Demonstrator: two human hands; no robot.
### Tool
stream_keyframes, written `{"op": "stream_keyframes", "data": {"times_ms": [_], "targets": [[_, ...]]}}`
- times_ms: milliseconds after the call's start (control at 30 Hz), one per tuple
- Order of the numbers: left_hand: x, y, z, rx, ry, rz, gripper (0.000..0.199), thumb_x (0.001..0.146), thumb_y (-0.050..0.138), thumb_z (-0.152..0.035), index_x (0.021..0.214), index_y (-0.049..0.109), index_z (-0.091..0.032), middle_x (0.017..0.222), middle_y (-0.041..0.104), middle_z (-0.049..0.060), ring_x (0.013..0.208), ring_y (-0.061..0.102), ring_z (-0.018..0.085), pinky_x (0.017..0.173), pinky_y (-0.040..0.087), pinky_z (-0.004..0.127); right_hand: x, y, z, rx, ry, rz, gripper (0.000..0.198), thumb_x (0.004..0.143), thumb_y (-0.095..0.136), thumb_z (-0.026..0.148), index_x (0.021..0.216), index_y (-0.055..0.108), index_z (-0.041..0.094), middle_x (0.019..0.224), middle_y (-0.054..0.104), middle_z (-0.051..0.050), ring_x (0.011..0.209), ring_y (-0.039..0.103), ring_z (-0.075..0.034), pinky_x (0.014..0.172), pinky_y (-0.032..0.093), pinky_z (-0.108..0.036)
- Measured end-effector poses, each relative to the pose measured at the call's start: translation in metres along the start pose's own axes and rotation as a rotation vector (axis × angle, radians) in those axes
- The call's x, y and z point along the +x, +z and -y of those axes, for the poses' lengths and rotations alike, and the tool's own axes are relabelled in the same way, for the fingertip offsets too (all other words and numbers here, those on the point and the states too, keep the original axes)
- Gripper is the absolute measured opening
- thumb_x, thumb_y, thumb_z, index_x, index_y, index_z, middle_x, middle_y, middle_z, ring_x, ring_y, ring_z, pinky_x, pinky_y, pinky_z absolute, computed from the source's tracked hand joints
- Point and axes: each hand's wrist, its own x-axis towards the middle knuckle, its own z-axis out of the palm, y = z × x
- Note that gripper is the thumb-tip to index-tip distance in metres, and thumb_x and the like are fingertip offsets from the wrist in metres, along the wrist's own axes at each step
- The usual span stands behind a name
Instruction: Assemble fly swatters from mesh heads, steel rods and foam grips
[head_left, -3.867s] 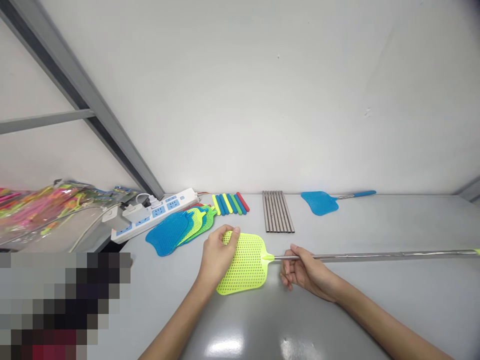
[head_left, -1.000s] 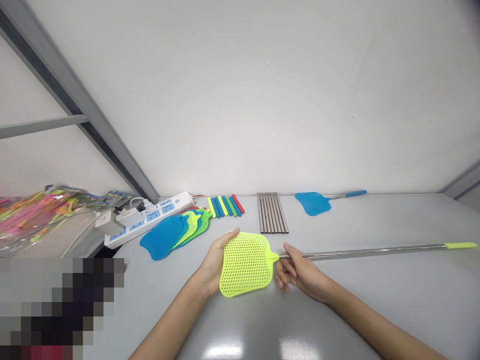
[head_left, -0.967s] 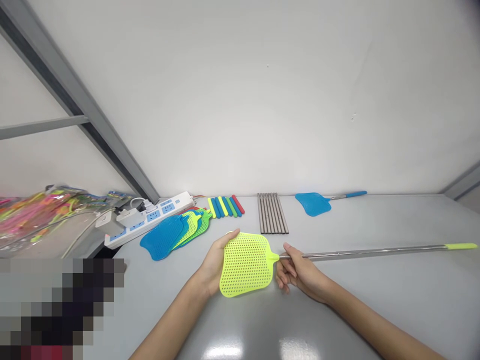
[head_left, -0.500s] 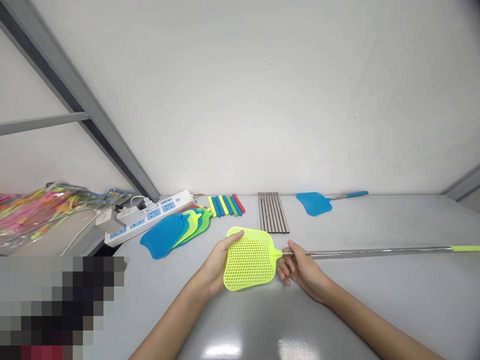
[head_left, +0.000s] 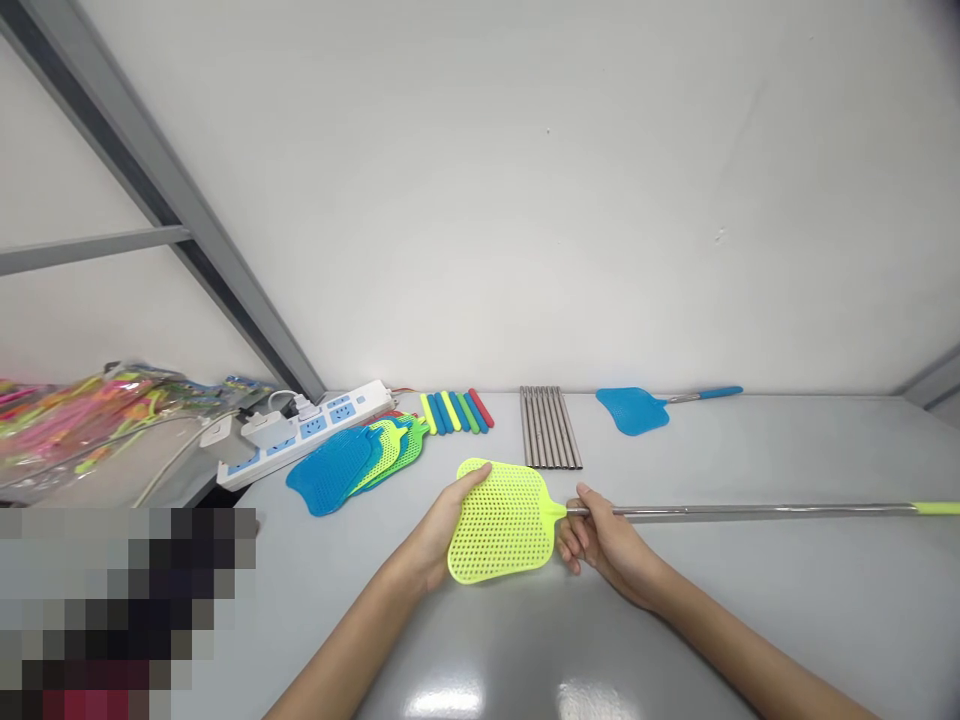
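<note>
A yellow-green fly swatter [head_left: 502, 525] with a perforated head is held level above the grey table. My left hand [head_left: 436, 535] grips the outer edge of its head, thumb on top and the other fingers hidden beneath. Just right of the head's neck, my right hand [head_left: 604, 540] is closed around the metal rod, thumb along it and fingers curled below. The long, extended rod [head_left: 750, 511] runs to the right and ends in a yellow-green handle [head_left: 934, 508] at the frame edge.
Behind lie several swatter heads [head_left: 330, 470], coloured handle grips [head_left: 453, 411], metal tubes [head_left: 550, 428] and a blue fly swatter [head_left: 634, 410]. A white power strip [head_left: 352, 405] with plugs lies at the left, near bagged colourful items [head_left: 112, 420]. A wall borders the table [head_left: 787, 620].
The view has shifted slightly, so the background sits a little further right. Both hands keep the same hold on the fly swatter.
</note>
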Motion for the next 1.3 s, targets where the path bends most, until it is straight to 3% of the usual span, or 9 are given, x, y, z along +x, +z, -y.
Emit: {"op": "stream_keyframes", "data": {"times_ms": [600, 667, 867, 1100, 1200, 1300], "targets": [[0.002, -0.003, 0.001, 0.026, 0.053, -0.029, 0.039, 0.068, 0.054, -0.043, 0.088, 0.059, -0.01, 0.083, 0.064, 0.011, 0.072, 0.061, 0.023, 0.066, 0.047, 0.031, 0.001, -0.001, -0.002, -0.053, -0.01, 0.031, 0.054, 0.08, 0.033, 0.046, 0.035, 0.042, 0.015, 0.04, 0.038, -0.002, 0.046, 0.048, -0.016, 0.043, 0.034, -0.028], [0.004, -0.005, 0.002, 0.049, 0.122, -0.029, 0.037, 0.068, 0.055, -0.041, 0.089, 0.058, -0.011, 0.085, 0.064, 0.011, 0.073, 0.061, 0.023, 0.065, 0.046, 0.031, 0.001, 0.0, -0.001, -0.054, -0.014, 0.035, 0.054, 0.08, 0.033, 0.045, 0.036, 0.043, 0.015, 0.041, 0.039, -0.002, 0.046, 0.048, -0.016, 0.043, 0.034, -0.027], [0.007, -0.004, 0.002, -0.02, 0.52, -0.133, 0.029, 0.065, 0.061, -0.028, 0.093, 0.057, -0.019, 0.097, 0.059, 0.003, 0.074, 0.059, 0.015, 0.063, 0.045, 0.025, 0.001, -0.002, -0.002, -0.047, -0.018, 0.044, 0.055, 0.08, 0.031, 0.047, 0.037, 0.043, 0.015, 0.041, 0.039, -0.002, 0.046, 0.048, -0.015, 0.044, 0.036, -0.028], [0.003, -0.015, -0.019, -0.294, 0.79, -0.256, 0.01, 0.068, 0.056, -0.02, 0.075, 0.059, -0.014, 0.076, 0.06, 0.002, 0.07, 0.057, 0.012, 0.069, 0.043, 0.024, 0.002, -0.001, -0.004, -0.039, -0.053, 0.036, 0.052, 0.079, 0.034, 0.046, 0.038, 0.043, 0.015, 0.041, 0.038, -0.001, 0.046, 0.047, -0.015, 0.041, 0.034, -0.027], [-0.003, -0.018, -0.026, -0.233, 0.861, -0.216, 0.012, 0.071, 0.052, -0.023, 0.076, 0.059, -0.015, 0.073, 0.059, 0.002, 0.068, 0.056, 0.012, 0.068, 0.043, 0.025, 0.001, 0.0, -0.003, -0.031, -0.047, 0.024, 0.052, 0.079, 0.034, 0.046, 0.039, 0.043, 0.015, 0.041, 0.038, -0.001, 0.046, 0.047, -0.015, 0.041, 0.034, -0.026], [-0.009, -0.013, -0.026, -0.031, 0.947, -0.163, 0.015, 0.074, 0.048, -0.024, 0.078, 0.06, -0.015, 0.075, 0.059, 0.003, 0.066, 0.056, 0.013, 0.068, 0.042, 0.026, 0.001, 0.001, -0.002, -0.037, -0.038, 0.017, 0.051, 0.079, 0.035, 0.046, 0.038, 0.042, 0.015, 0.042, 0.038, -0.001, 0.046, 0.047, -0.014, 0.042, 0.034, -0.026]]}}
